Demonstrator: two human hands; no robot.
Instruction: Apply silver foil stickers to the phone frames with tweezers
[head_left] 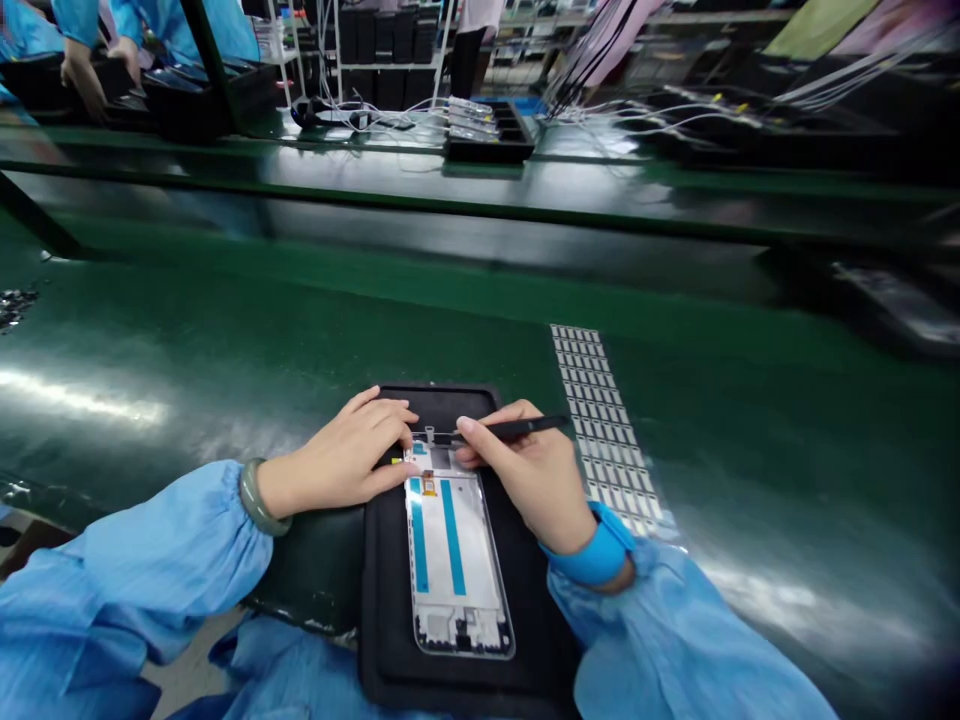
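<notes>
Black tweezers sit pinched in my right hand, tips at the top edge of the phone frame. My left hand lies flat, pressing that corner. Thin, light and probably fragile, the frame rests in a black tray on the green worktop; I'd hold it by the long edges.

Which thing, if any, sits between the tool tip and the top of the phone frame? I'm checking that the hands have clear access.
Nothing visible does. The right hand holds the black tool with its tip at the top edge of the phone frame, and the left hand rests beside it on the frame's upper left corner.
</notes>
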